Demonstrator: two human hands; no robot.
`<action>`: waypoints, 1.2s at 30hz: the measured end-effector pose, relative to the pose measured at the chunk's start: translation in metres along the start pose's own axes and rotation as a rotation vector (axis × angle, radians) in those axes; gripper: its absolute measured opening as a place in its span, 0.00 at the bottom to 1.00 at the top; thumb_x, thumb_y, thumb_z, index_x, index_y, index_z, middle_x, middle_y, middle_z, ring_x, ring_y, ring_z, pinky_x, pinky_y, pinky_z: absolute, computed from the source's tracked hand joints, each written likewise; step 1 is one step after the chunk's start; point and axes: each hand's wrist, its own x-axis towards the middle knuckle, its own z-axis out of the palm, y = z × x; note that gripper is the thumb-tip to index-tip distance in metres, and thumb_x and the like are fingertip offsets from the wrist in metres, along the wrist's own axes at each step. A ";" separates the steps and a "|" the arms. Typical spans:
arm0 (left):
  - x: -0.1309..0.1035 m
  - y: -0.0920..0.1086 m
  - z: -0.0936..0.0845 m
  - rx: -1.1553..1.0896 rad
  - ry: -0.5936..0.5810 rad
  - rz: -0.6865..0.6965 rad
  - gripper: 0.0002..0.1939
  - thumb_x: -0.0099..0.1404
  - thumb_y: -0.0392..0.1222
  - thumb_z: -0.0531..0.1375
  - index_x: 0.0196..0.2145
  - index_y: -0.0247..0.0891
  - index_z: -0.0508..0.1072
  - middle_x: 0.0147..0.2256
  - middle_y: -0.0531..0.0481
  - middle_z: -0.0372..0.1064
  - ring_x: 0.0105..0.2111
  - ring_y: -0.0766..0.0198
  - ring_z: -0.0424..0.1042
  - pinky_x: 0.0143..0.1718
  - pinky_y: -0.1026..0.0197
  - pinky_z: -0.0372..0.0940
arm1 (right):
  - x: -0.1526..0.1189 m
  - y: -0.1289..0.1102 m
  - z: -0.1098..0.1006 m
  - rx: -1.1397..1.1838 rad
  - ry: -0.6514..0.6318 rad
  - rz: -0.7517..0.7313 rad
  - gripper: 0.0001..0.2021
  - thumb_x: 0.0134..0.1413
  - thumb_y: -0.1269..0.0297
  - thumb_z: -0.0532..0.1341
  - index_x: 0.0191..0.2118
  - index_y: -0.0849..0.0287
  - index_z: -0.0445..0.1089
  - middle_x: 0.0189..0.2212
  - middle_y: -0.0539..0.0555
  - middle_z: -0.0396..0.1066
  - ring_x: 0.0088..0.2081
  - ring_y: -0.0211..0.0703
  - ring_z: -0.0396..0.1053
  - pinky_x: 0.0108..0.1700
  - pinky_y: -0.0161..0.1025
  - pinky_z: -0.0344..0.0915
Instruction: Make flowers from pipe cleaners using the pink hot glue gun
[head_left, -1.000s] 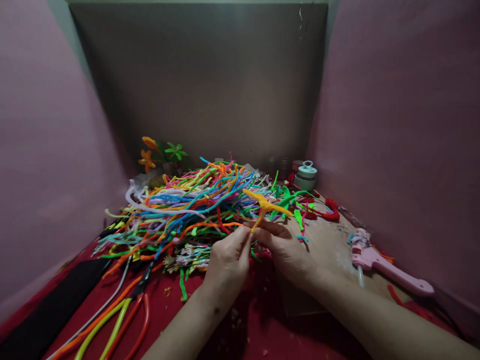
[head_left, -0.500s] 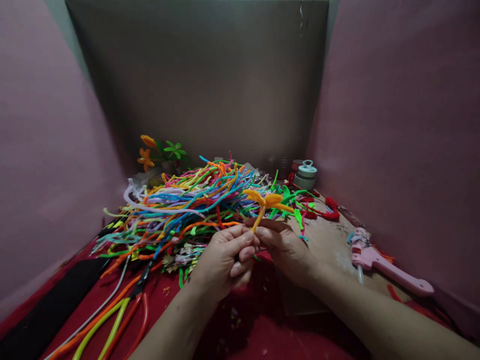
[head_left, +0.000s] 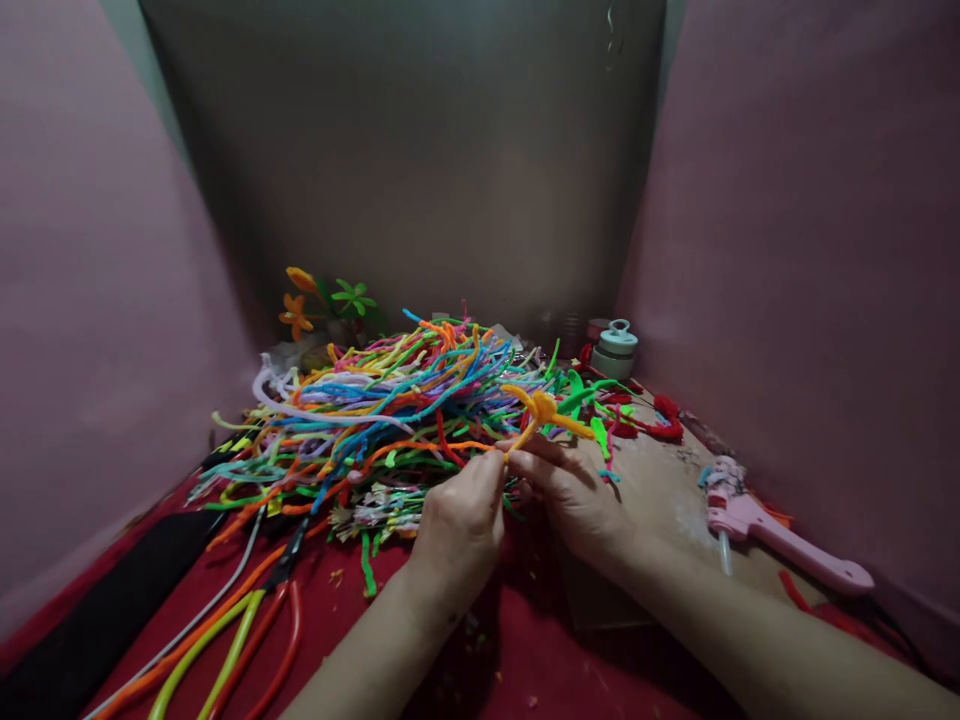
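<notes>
Turned since the earlier frame: left hand (head_left: 461, 510), knuckles now uppermost. Red-covered counter (head_left: 330, 605); fuzzy-stem heap (head_left: 390, 400) toward its far edge; left hand and right hand (head_left: 574, 495), fingertips pinching the yellow flower (head_left: 543, 408) by its stem.

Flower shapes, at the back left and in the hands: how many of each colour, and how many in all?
Orange: 2, the open orange flower and the narrow orange flower, back left
Green: 1, the green flower, back left
Yellow-orange: 1, the yellow-orange flower, its stem between left hand and right hand
Total: 4
</notes>
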 end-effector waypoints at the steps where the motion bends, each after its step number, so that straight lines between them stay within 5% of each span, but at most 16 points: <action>1: 0.000 -0.001 0.000 -0.020 0.001 -0.001 0.10 0.64 0.35 0.48 0.33 0.36 0.68 0.29 0.49 0.67 0.28 0.65 0.67 0.32 0.65 0.59 | 0.000 -0.002 0.001 -0.041 -0.013 -0.024 0.07 0.49 0.64 0.62 0.34 0.57 0.76 0.25 0.48 0.70 0.29 0.38 0.61 0.32 0.36 0.57; 6: 0.006 0.008 -0.007 -0.387 -0.024 -0.285 0.08 0.63 0.41 0.52 0.30 0.37 0.69 0.20 0.57 0.57 0.19 0.72 0.56 0.22 0.69 0.54 | -0.001 -0.010 0.006 -0.079 -0.071 -0.044 0.10 0.52 0.65 0.60 0.39 0.53 0.75 0.34 0.49 0.74 0.41 0.44 0.66 0.46 0.40 0.59; 11: 0.010 0.020 -0.015 -0.887 -0.159 -0.618 0.09 0.59 0.45 0.56 0.27 0.37 0.66 0.15 0.61 0.52 0.11 0.77 0.48 0.12 0.71 0.45 | 0.000 -0.004 0.002 -0.010 -0.082 0.005 0.11 0.51 0.65 0.60 0.41 0.53 0.75 0.36 0.50 0.74 0.39 0.43 0.66 0.44 0.41 0.61; 21: 0.012 0.011 -0.027 -1.342 -0.425 -0.704 0.05 0.60 0.41 0.57 0.30 0.37 0.67 0.16 0.62 0.53 0.10 0.80 0.38 0.08 0.74 0.44 | 0.003 -0.005 -0.001 0.186 -0.164 0.086 0.11 0.45 0.65 0.64 0.38 0.55 0.76 0.31 0.51 0.73 0.35 0.42 0.67 0.43 0.41 0.61; 25: 0.010 0.013 -0.020 -1.055 -0.368 -0.629 0.09 0.62 0.45 0.53 0.27 0.37 0.65 0.16 0.61 0.53 0.10 0.77 0.42 0.10 0.71 0.46 | 0.004 -0.003 0.001 0.207 -0.104 0.032 0.07 0.44 0.66 0.65 0.33 0.56 0.76 0.31 0.51 0.73 0.33 0.41 0.67 0.39 0.39 0.62; 31: -0.002 0.008 -0.001 -0.064 0.012 -0.087 0.07 0.62 0.37 0.50 0.32 0.38 0.67 0.28 0.49 0.67 0.28 0.64 0.67 0.31 0.63 0.60 | 0.005 0.001 0.001 0.137 0.014 0.036 0.05 0.43 0.64 0.66 0.29 0.57 0.76 0.27 0.50 0.72 0.29 0.39 0.64 0.35 0.38 0.60; 33: -0.002 0.006 0.000 -0.028 0.015 -0.029 0.09 0.63 0.36 0.49 0.33 0.38 0.68 0.29 0.48 0.67 0.29 0.64 0.67 0.33 0.63 0.60 | 0.004 -0.001 0.002 0.071 0.009 0.018 0.06 0.43 0.63 0.66 0.30 0.56 0.76 0.28 0.50 0.72 0.31 0.41 0.64 0.37 0.38 0.60; 36: 0.001 0.009 -0.005 -0.204 0.014 -0.137 0.09 0.63 0.38 0.50 0.31 0.38 0.69 0.24 0.53 0.64 0.23 0.68 0.64 0.26 0.67 0.58 | 0.003 -0.003 0.002 0.010 -0.042 -0.020 0.08 0.46 0.62 0.64 0.34 0.55 0.76 0.32 0.50 0.73 0.36 0.43 0.65 0.41 0.40 0.60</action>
